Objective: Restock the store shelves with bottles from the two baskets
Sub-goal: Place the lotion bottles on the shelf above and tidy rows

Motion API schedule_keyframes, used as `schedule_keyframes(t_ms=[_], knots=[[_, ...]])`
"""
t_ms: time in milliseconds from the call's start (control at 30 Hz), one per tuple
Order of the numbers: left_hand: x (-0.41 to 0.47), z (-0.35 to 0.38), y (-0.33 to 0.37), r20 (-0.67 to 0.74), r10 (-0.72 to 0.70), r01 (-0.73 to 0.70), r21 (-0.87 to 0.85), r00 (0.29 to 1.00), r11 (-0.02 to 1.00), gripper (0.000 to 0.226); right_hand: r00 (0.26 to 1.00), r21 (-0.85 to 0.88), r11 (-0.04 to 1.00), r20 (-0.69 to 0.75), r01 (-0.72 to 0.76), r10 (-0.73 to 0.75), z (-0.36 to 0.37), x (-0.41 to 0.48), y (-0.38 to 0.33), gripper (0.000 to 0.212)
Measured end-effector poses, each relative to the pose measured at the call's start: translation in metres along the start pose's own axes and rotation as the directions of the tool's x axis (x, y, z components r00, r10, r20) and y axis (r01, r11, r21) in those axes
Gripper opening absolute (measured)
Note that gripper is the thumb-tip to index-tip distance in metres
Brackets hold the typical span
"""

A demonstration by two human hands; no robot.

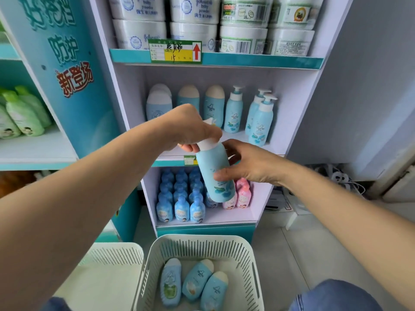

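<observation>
gripping pump bottle (215, 176): left hand (190, 129) and right hand (249, 164) | white shelf (242, 142) | tiled floor (303, 254)

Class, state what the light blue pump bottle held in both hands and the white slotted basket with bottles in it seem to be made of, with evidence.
The light blue pump bottle: probably plastic, smooth satin finish; soft even sheen, moulded rounded shoulder. The white slotted basket: likely rigid moulded plastic, matte; uniform slots, thick rounded rim, no weave.
</observation>
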State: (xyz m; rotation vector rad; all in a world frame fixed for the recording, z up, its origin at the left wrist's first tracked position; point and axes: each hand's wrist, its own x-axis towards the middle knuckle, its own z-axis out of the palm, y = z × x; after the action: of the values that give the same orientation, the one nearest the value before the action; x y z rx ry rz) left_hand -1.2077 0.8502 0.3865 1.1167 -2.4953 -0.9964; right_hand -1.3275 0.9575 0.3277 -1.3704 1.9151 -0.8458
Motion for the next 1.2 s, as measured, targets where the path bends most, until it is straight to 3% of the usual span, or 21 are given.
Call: schedule_keyframes(t_ms=[200,300,433,567,700,933,1100,1200], knots=[[0.014,0.008,0.022,-0.128,0.069,-0.088,-0.148,0.989,0.985,0.029,0.946,-0.045,0.998,-0.322,0.037,-0.05,-0.003,0.018,0.003,0.056],[0.023,0.007,0.033,-0.183,0.133,-0.179,-0.266,0.974,0.947,0.033,0.873,-0.001,1.0,-0.487,-0.016,0.014,-0.029,0.044,0.01,0.065],[0.031,0.007,0.029,-0.165,0.161,-0.191,-0.191,0.973,0.963,0.012,0.747,0.086,0.994,-0.656,-0.069,0.108,-0.06,0.087,0.018,0.07],[0.034,0.005,0.009,-0.131,0.163,-0.179,-0.125,0.978,0.976,0.009,0.684,0.038,0.984,-0.714,-0.175,0.149,-0.068,0.133,0.031,0.064],[0.036,-0.001,-0.011,-0.082,0.165,-0.172,-0.091,0.983,0.981,0.011,0.674,0.013,0.966,-0.713,-0.259,0.191,-0.062,0.168,0.047,0.06],[0.056,0.002,-0.028,-0.056,0.184,-0.189,-0.089,0.981,0.978,0.014,0.624,0.099,0.946,-0.729,-0.31,0.281,-0.063,0.193,0.065,0.061],[0.061,0.015,-0.034,-0.034,0.203,-0.205,-0.126,0.979,0.971,0.016,0.61,0.034,0.931,-0.747,-0.364,0.266,-0.056,0.185,0.066,0.063],[0.057,0.025,-0.045,-0.016,0.178,-0.179,-0.134,0.984,0.975,0.015,0.584,-0.09,0.935,-0.8,-0.342,0.137,-0.042,0.162,0.053,0.056]])
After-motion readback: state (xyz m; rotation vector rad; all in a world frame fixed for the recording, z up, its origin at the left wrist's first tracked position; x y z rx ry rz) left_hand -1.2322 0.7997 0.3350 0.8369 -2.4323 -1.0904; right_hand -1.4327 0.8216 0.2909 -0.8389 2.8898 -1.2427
